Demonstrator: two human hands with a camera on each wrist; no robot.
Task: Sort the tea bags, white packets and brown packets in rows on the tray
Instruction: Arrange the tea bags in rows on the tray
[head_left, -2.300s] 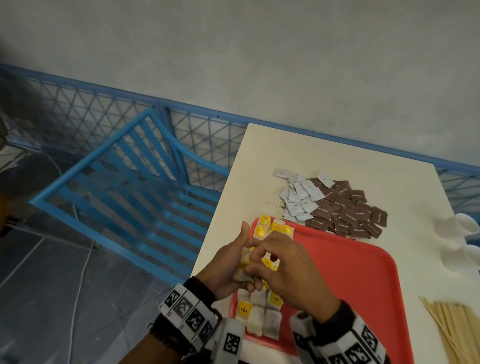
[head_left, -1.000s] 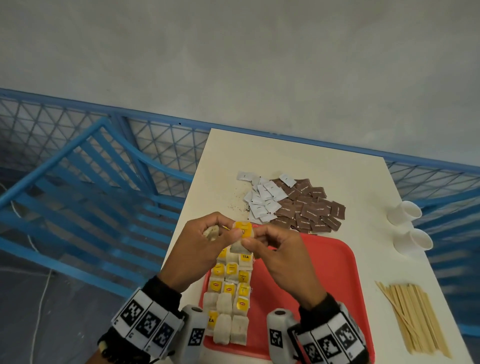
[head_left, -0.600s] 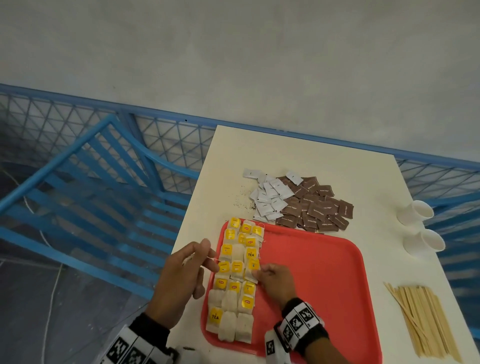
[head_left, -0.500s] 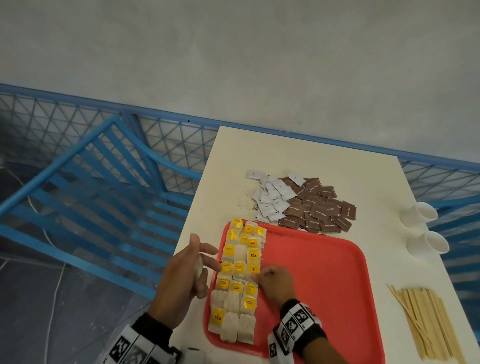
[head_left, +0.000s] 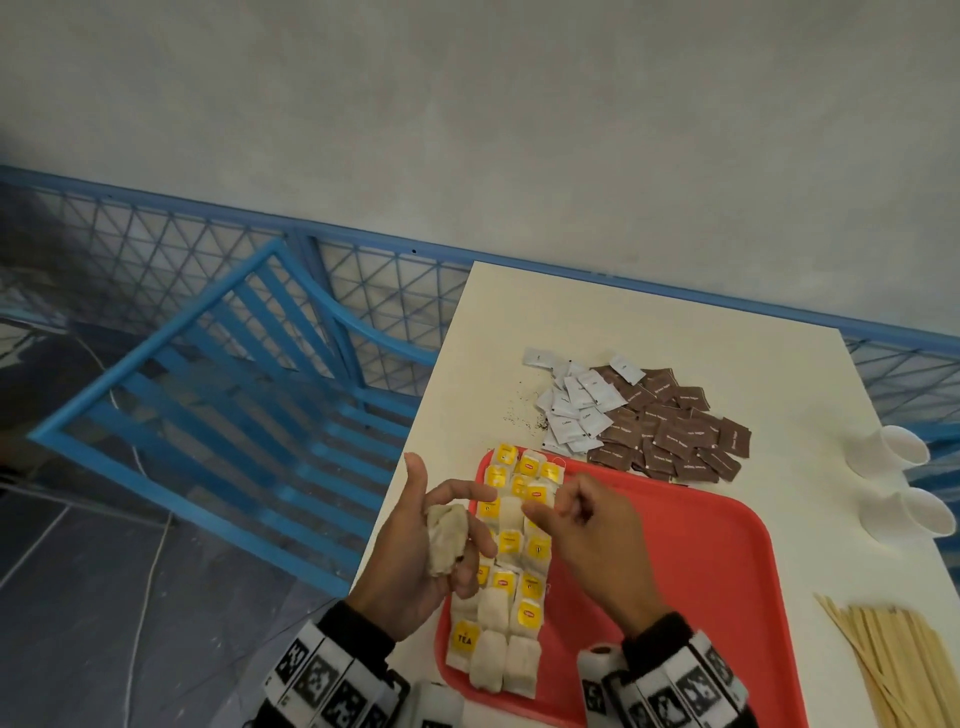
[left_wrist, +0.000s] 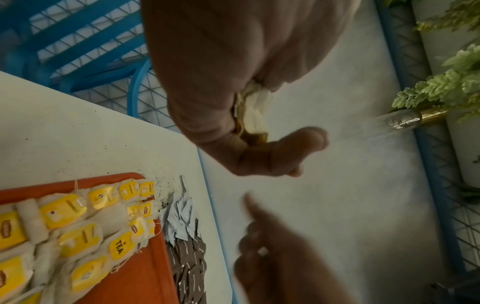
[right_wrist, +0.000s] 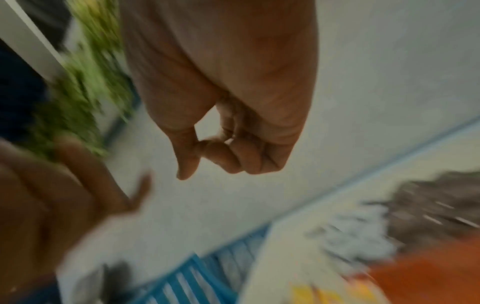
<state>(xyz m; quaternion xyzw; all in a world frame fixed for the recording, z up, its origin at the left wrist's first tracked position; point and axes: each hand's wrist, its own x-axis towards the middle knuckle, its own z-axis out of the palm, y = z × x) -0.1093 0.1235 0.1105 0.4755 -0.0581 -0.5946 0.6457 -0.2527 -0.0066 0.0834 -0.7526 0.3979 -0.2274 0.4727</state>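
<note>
A red tray (head_left: 675, 571) holds tea bags (head_left: 514, 545) with yellow tags, laid in rows along its left side. My left hand (head_left: 447, 499) hovers over the tray's left edge. Its lower fingers curl round a small bundle of tea bags (head_left: 445, 540) (left_wrist: 253, 111), while the thumb and index finger stick out. My right hand (head_left: 545, 512) (right_wrist: 205, 148) is just right of that bundle, fingers curled and thumb against the index finger, with nothing plainly in it. Beyond the tray, white packets (head_left: 576, 410) and brown packets (head_left: 670, 436) lie in loose piles on the table.
Two white paper cups (head_left: 904, 447) lie at the table's right edge. Wooden stirrers (head_left: 893, 665) are spread at the near right. A blue chair (head_left: 234, 395) and blue mesh fence stand to the left of the table. Tea dust speckles the table near the white packets.
My right hand has lifted off the tea bag rows and come up beside my left hand. The left hand has shifted right over the tray edge and spread its thumb and index finger.
</note>
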